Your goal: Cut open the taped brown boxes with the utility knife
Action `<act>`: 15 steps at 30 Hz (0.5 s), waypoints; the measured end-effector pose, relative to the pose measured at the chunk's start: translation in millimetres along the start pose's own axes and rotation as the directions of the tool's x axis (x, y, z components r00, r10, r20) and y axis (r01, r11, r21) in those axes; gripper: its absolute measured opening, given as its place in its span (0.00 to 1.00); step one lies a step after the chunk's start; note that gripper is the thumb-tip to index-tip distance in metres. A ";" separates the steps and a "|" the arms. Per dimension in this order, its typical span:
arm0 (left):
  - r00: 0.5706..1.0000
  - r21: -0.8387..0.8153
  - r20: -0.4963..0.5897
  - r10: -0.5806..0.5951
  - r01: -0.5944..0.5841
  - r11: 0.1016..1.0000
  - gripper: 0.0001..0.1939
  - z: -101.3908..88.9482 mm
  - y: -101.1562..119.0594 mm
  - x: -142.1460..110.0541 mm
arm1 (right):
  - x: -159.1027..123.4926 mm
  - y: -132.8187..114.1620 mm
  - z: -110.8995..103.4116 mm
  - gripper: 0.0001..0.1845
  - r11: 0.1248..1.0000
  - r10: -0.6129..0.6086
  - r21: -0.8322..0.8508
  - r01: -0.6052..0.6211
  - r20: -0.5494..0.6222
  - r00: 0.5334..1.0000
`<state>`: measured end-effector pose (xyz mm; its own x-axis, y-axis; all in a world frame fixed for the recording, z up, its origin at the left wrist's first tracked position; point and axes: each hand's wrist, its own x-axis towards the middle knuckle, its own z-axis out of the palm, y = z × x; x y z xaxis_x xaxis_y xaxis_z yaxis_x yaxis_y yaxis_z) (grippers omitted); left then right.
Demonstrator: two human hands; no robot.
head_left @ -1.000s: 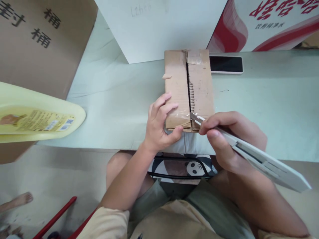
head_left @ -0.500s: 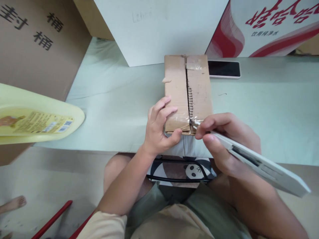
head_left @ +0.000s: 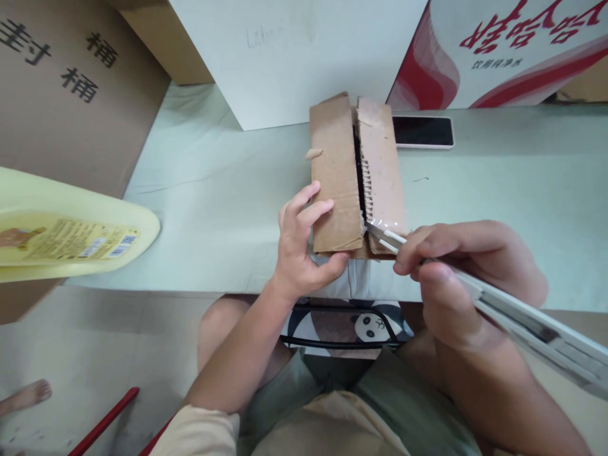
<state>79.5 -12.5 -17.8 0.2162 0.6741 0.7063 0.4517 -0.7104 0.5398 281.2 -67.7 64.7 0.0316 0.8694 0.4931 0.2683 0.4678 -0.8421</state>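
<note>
A small brown cardboard box (head_left: 335, 164) sits on the pale green cloth, its two top flaps parted along a dark middle slit with a ragged, corrugated edge. My left hand (head_left: 304, 244) grips the box's near left corner, fingers over the left flap and thumb along the front edge. In my right hand (head_left: 465, 272) is a white utility knife (head_left: 527, 316), held like a pen. Its blade tip is at the near end of the slit, beside clear tape on the right flap. What lies inside the box is hidden.
A white box (head_left: 304, 57) stands just behind, with a red-and-white carton (head_left: 479, 69) to its right. A phone (head_left: 425, 132) lies beside the small box. At left are a yellow bottle (head_left: 95, 228) and a large brown carton (head_left: 71, 126). Another person's foot (head_left: 31, 396) shows on the floor.
The tape at the near end has parted; both flaps have lifted slightly and the slit is wider. My right hand has drawn back rightward with the knife. My left hand stays on the box.
</note>
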 end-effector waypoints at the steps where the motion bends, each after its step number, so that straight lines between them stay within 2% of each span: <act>1: 1.000 -0.004 -0.003 -0.008 0.008 1.000 0.33 0.2 0.3 0.1 | 0.6 -0.5 -0.6 0.07 1.000 0.009 0.012 -0.009 0.004 1.000; 6: 0.999 -0.058 -0.032 -0.030 0.028 0.998 0.31 0.5 -2.1 -1.9 | 2.3 -0.7 -1.4 0.06 0.997 0.012 0.082 -0.013 0.021 1.000; 11: 0.997 -0.114 -0.039 -0.059 0.055 0.992 0.33 -1.5 -3.9 -2.6 | 2.9 -2.7 -1.2 0.07 0.996 0.023 0.084 -0.024 0.009 1.000; 15: 0.997 -0.134 -0.063 -0.049 0.040 0.990 0.29 -2.7 -1.1 -0.5 | 4.0 -2.9 -3.4 0.06 0.996 -0.012 0.086 0.009 0.035 0.999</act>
<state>76.5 -12.6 -17.5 0.1390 0.6939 0.7065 0.3395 -0.7036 0.6242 283.9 -66.1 69.9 -0.0053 0.8686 0.4954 0.1853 0.4877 -0.8531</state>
